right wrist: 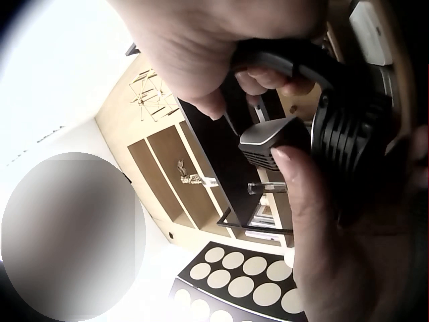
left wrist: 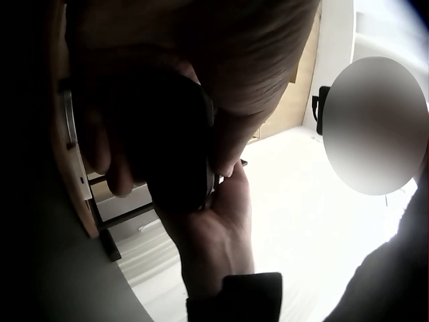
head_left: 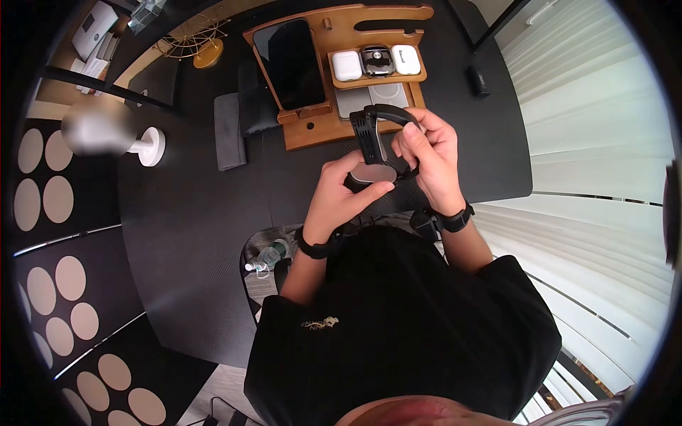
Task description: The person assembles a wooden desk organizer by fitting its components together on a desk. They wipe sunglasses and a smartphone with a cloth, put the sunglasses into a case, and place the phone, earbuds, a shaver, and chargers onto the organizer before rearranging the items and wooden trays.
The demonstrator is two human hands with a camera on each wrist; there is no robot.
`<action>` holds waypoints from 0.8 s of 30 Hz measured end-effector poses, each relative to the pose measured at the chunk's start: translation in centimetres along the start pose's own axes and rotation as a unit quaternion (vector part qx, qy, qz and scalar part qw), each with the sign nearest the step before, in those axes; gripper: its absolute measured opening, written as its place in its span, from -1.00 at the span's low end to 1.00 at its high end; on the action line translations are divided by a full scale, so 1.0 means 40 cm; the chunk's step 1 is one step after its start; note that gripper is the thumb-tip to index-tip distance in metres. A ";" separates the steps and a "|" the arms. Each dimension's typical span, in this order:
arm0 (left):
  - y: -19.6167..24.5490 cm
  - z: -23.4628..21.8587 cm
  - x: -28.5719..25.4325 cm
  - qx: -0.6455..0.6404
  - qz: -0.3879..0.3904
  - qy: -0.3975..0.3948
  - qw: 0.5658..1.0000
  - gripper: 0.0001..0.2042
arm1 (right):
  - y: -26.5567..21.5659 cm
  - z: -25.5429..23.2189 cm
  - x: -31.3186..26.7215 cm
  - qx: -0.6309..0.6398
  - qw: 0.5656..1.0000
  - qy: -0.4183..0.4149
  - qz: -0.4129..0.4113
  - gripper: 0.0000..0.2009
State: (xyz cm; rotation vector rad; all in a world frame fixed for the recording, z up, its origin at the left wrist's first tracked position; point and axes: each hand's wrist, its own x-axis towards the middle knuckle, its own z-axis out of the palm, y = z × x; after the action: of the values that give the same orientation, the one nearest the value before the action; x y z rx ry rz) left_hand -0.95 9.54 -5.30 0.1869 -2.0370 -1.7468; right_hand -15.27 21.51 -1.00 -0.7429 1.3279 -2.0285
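In the head view a black neck fan [head_left: 389,112], with a curved band and slatted ends, is held up between both hands near the desk edge. My left hand [head_left: 334,199] grips one end, its thumb along the rim of a flat grey oval face. My right hand [head_left: 439,156] holds the curved band between thumb and fingers. Slats on both ends show in the right wrist view, where the left thumb [right wrist: 301,181] touches the grey-faced end [right wrist: 271,141]. The left wrist view is dark, with the held end mostly in shadow.
Behind the hands stands a wooden organizer [head_left: 302,135] with a phone [head_left: 288,64], two white cases [head_left: 347,65] and a watch [head_left: 377,61]. To its left lie a grey folded pouch [head_left: 229,131] and a white lamp base [head_left: 150,147]. A black box [head_left: 479,82] stands far right.
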 end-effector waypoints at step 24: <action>0.007 0.002 0.000 -0.093 0.003 0.094 0.991 -0.49 | 0.050 0.043 -0.017 -0.007 0.999 -0.033 -0.008 -0.68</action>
State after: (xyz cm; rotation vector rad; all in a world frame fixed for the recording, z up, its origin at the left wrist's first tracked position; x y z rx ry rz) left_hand -0.93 9.66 -5.04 0.2753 -1.7301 -1.8286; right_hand -13.20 20.35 -2.35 -0.8222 1.3047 -1.9903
